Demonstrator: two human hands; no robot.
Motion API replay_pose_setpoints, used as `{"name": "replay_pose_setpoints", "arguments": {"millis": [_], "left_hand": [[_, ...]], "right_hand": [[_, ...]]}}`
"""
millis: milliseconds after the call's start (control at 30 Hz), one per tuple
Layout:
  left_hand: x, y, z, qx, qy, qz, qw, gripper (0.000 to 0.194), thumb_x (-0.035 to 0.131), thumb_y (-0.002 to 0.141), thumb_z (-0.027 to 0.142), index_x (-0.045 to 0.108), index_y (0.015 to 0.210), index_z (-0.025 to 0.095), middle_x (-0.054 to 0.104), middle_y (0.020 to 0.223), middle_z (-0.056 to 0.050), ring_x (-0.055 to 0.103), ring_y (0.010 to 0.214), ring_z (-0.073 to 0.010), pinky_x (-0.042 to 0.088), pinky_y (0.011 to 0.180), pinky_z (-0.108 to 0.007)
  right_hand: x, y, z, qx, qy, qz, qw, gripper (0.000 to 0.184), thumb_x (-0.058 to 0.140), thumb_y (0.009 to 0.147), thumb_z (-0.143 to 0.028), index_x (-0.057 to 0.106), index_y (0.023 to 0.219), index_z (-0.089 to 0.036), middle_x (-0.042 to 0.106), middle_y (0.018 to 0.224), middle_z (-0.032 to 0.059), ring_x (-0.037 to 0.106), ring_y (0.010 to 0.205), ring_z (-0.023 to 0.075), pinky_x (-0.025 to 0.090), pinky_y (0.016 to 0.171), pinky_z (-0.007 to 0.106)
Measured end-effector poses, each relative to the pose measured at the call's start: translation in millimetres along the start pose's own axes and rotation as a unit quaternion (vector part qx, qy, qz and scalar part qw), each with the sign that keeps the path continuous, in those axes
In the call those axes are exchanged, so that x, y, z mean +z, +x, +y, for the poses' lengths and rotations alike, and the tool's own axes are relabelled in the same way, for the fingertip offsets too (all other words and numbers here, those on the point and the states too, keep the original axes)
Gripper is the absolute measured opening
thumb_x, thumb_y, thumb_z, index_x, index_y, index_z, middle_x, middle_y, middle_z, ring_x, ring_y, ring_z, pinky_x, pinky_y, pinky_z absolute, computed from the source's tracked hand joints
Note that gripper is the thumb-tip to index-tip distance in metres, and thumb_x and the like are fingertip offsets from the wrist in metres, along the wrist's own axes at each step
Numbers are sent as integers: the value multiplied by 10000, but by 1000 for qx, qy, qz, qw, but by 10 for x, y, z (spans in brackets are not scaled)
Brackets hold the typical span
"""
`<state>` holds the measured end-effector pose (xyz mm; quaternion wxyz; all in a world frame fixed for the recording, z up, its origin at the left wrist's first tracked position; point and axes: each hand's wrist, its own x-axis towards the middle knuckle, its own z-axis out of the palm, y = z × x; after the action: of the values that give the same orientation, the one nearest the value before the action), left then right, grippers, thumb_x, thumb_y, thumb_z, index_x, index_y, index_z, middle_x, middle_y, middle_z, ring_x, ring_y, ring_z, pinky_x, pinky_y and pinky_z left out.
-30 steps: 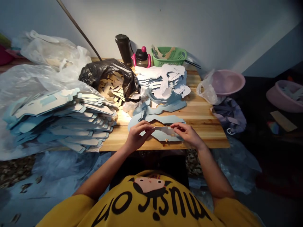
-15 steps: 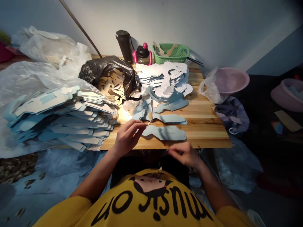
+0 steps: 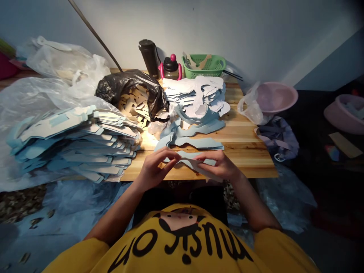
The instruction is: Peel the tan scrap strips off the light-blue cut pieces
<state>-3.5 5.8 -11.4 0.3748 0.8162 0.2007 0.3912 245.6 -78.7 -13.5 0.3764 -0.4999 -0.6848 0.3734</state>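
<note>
Near the table's front edge, a pale, shaped sheet piece (image 3: 196,165) is pinched between my two hands. My left hand (image 3: 157,165) grips its left end with thumb and fingertips. The fingers of my right hand (image 3: 218,165) are closed on its right part, and the right end slants down past that hand. Under it lies another light blue cut piece (image 3: 209,161), partly covered by my hands. Just beyond are light blue strips (image 3: 203,143), and behind them curved blue pieces (image 3: 196,125) in a loose pile.
A tall stack of blue-and-white pieces (image 3: 76,140) fills the left. A black plastic bag (image 3: 127,81) holds beige scraps. White cut pieces (image 3: 196,93) lie behind, near a green basket (image 3: 209,70), a black tumbler (image 3: 149,58) and a pink-handled bottle (image 3: 170,70). Right is a pink basin (image 3: 278,96).
My right hand has risen from the table's edge and taken hold of the piece. The piece, earlier at my left fingertips, now stretches rightward between both hands.
</note>
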Motion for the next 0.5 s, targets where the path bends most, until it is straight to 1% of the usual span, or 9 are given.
{"name": "replay_pose_setpoints", "arguments": {"millis": [33,67,100,133,200,300,367,433,500], "left_hand": [[60,-17,-47,-52,-22,18,998,110,652,904,225,673,1003,180,686,866,-50,645,776,-140,515,702,-235],[129,-35,-99,-104,-49,31,993,136,666,897,265,659,1000,177,680,846,-42,638,754,-137,510,677,-228],[202,-53,-155,-152,-77,38,985,164,677,888,302,644,984,173,670,830,-35,630,732,-133,501,651,-220],[276,-70,-209,-189,-98,41,976,187,687,877,330,632,957,171,659,815,-28,618,713,-128,489,629,-212],[406,-108,-303,-237,-101,45,965,200,693,862,350,614,887,168,636,781,-15,586,677,-117,456,601,-203],[522,-182,-385,-258,-47,50,964,163,666,870,320,611,827,172,604,724,5,519,620,-102,407,576,-203],[550,-239,-406,-252,-31,56,966,142,649,877,303,612,825,177,602,729,7,506,624,-103,404,588,-209],[556,-291,-418,-244,-41,64,967,133,641,885,305,614,847,181,612,765,1,525,661,-109,426,625,-216],[555,-330,-429,-251,-73,70,963,140,636,892,319,607,867,184,613,789,-4,552,697,-116,449,655,-221]], "right_hand": [[-8,-1,64,47,40,2,998,258,656,883,-350,759,1071,-206,769,941,33,707,834,207,540,802,326],[-11,-8,135,96,72,1,993,264,673,863,-367,768,1029,-185,768,897,34,694,767,196,525,701,288],[-10,-17,206,140,95,-4,986,272,692,839,-378,770,992,-167,765,869,37,680,730,188,498,642,266],[-6,-27,273,176,110,-8,978,274,709,816,-385,769,948,-154,759,843,39,664,704,179,476,615,255],[7,-42,381,223,111,-5,968,266,735,773,-394,750,841,-137,738,777,35,628,661,160,443,595,245],[9,-57,465,240,88,-13,967,283,735,762,-415,699,730,-137,680,690,14,566,621,134,399,575,236],[-10,-68,486,232,105,-44,966,302,722,785,-438,674,738,-143,648,687,0,534,613,119,379,566,228],[-35,-78,499,230,149,-82,958,323,714,802,-463,651,765,-149,626,696,-10,509,604,105,368,557,220],[-51,-86,516,234,184,-101,949,346,718,803,-484,633,762,-151,603,684,-18,493,596,97,363,553,215]]}}
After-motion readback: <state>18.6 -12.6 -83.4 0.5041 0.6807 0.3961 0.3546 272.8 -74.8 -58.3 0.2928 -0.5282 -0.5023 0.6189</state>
